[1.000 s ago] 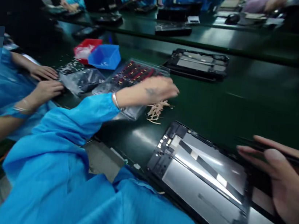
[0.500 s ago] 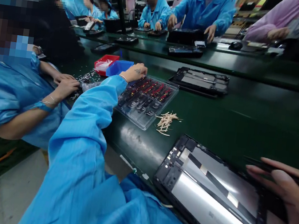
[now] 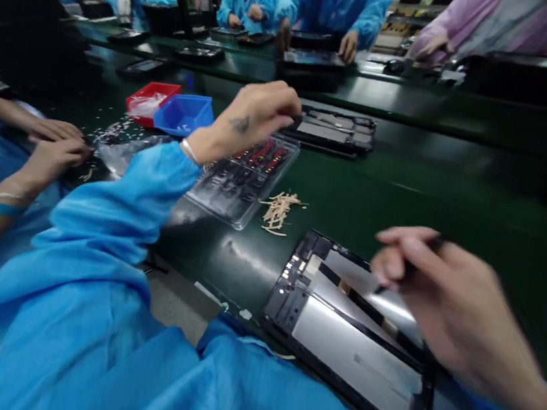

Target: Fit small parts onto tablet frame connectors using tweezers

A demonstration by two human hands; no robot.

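Table: long dark green table [image 3: 407, 182], workers in blue coats all along it
Left hand: left hand [image 3: 252, 118] raised over the clear parts tray [image 3: 240, 184]; fingertips pinched, can't tell on what
Right hand: right hand [image 3: 446, 308] gripping a thin dark tool [image 3: 408, 271], blurry
Tablet: opened tablet [image 3: 360, 351] flat right under that hand; tan strips [image 3: 277, 209] beside the tray

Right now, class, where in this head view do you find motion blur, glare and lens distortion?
Head view: the right hand and its dark tool are smeared by motion blur; the left hand is blurred at the fingertips. White glare streaks the tablet and the green belt. Wide-lens distortion bends the belt edges, and far workers look soft.
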